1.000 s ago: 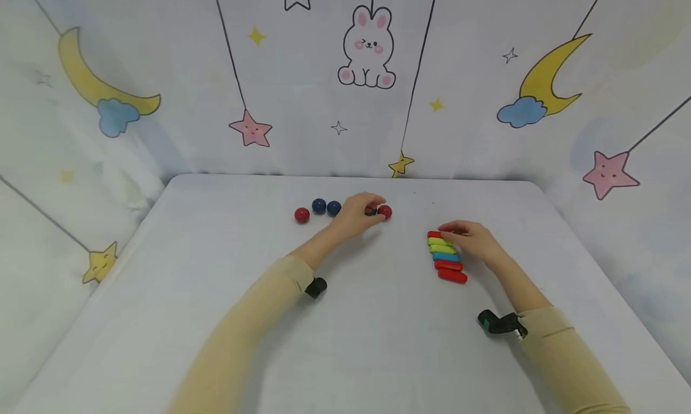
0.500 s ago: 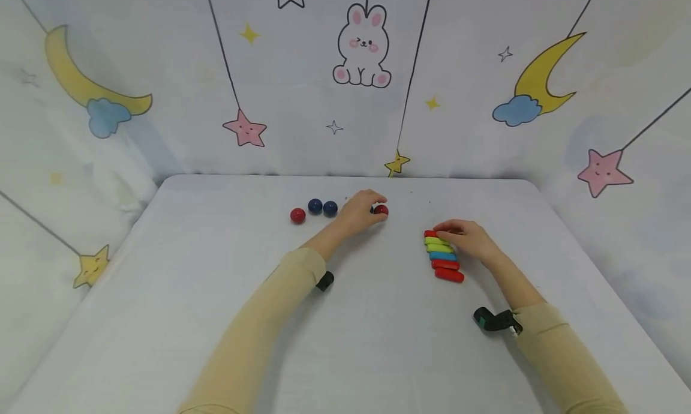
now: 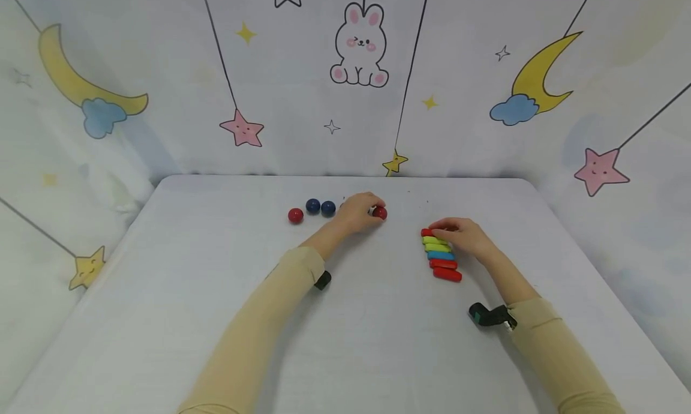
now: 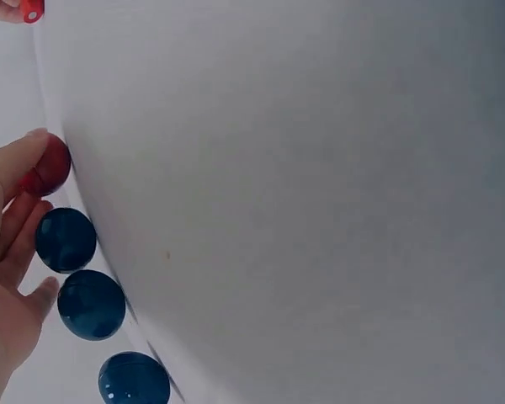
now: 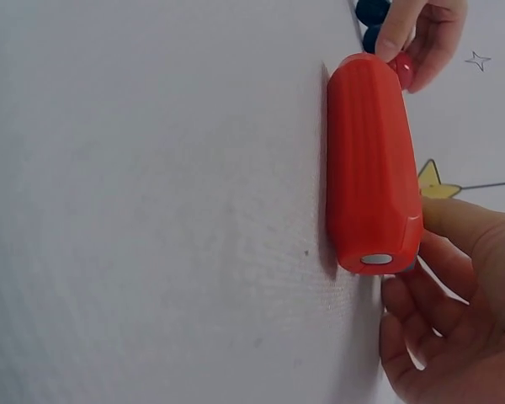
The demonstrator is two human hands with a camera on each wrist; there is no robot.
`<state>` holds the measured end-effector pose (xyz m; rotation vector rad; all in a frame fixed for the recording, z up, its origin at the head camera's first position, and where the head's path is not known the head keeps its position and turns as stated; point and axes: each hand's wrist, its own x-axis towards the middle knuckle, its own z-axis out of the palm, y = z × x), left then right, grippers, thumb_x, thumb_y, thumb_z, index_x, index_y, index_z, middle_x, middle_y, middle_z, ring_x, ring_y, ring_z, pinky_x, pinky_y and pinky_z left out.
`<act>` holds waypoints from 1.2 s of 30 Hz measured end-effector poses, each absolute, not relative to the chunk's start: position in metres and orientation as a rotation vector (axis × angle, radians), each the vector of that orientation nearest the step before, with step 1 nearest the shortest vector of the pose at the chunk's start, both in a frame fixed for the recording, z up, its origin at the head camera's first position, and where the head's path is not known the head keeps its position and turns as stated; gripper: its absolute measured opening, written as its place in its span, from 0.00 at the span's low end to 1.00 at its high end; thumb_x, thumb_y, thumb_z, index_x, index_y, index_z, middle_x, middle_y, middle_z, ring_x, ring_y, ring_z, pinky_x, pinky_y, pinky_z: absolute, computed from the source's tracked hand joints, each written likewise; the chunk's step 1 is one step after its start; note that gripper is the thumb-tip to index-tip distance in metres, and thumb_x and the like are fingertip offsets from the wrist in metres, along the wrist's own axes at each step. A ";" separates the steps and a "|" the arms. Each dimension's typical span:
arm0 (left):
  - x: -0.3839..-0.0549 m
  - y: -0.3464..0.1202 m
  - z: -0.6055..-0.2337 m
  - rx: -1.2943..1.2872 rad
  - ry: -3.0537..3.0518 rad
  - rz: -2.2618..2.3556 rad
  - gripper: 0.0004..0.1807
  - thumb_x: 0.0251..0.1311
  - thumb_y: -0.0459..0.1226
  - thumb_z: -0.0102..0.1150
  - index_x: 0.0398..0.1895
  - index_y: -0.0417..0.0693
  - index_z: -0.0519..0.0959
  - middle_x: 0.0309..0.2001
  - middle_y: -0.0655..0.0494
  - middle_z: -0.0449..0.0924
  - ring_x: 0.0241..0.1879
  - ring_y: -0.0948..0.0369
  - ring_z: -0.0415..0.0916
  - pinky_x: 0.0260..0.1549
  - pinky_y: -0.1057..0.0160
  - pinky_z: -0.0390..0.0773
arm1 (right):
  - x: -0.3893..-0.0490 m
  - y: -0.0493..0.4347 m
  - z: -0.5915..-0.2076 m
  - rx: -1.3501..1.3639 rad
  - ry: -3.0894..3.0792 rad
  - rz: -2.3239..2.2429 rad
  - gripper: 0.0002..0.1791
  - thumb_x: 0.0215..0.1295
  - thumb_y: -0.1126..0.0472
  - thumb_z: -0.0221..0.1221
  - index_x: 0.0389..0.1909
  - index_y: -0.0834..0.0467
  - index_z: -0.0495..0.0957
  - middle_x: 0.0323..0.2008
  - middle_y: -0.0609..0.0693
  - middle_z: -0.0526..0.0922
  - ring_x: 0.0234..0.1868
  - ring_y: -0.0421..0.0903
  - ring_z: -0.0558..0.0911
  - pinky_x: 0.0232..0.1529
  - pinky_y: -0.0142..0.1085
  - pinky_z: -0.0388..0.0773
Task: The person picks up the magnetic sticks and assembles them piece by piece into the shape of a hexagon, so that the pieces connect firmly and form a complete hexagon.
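Left hand: the left hand (image 3: 357, 213), upper middle of the head view, pinches the end red ball (image 4: 57, 166) between thumb and fingers.
Right hand: the right hand (image 3: 468, 235), right of centre, pinches the top red stick (image 3: 426, 232) at its right end, as I read the head view (the near stick hides that contact in my right wrist feed).
Ball handling: I judge both hands to be steadying end pieces. I would keep this pinch light and low, since a round thing could roll if let go with a push.
Stick handling: I would hold square to the stick's length; a twist would probably skew its neighbours.
Long axes: all sticks lie nearly level across the head view, right ends dipping slightly. The near red stick, which I take to be the bottom red stick (image 3: 447, 274), runs almost top to bottom in the right wrist view, its pale-marked end downward. Balls have none.
Stick row: going down the frame, two yellow-green sticks (image 3: 437, 248), a blue stick (image 3: 440, 255), then a lower red stick (image 3: 443, 264); the row drifts right.
Ball line: three blue balls (image 4: 92, 305) show in the left wrist view; the loose red ball (image 3: 295, 215) ends the line at left.
Outward: white table (image 3: 367, 348), then a printed backdrop (image 3: 302, 72) along the top.
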<state>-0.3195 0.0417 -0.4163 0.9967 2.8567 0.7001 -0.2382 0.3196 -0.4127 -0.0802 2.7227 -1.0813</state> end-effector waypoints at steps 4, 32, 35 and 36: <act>-0.315 0.039 -0.416 1.067 2.809 0.748 0.23 0.62 0.43 0.65 0.59 0.48 0.78 0.56 0.54 0.77 0.59 0.58 0.71 0.63 0.61 0.62 | -0.239 0.318 -0.412 -0.079 2.722 -1.074 0.24 0.71 0.50 0.55 0.59 0.63 0.75 0.52 0.60 0.77 0.51 0.55 0.72 0.48 0.43 0.72; -0.242 -0.047 -0.424 0.800 2.436 1.175 0.19 0.55 0.41 0.72 0.49 0.48 0.81 0.41 0.59 0.83 0.43 0.63 0.79 0.45 0.67 0.78 | -0.249 0.308 -0.410 -0.144 2.724 -0.999 0.22 0.71 0.52 0.57 0.57 0.62 0.77 0.49 0.59 0.78 0.47 0.54 0.73 0.42 0.37 0.74; -0.234 -0.057 -0.424 0.778 2.436 1.182 0.19 0.55 0.41 0.71 0.50 0.48 0.82 0.41 0.59 0.82 0.42 0.63 0.79 0.45 0.66 0.77 | -0.252 0.306 -0.409 -0.150 2.728 -0.973 0.21 0.71 0.51 0.57 0.57 0.61 0.77 0.48 0.58 0.79 0.46 0.53 0.74 0.41 0.37 0.74; -0.232 -0.060 -0.424 0.772 2.436 1.183 0.19 0.55 0.41 0.71 0.50 0.48 0.82 0.41 0.59 0.82 0.43 0.63 0.79 0.45 0.66 0.77 | -0.253 0.305 -0.409 -0.162 2.730 -0.964 0.21 0.70 0.51 0.57 0.56 0.61 0.77 0.48 0.58 0.79 0.45 0.53 0.74 0.41 0.37 0.74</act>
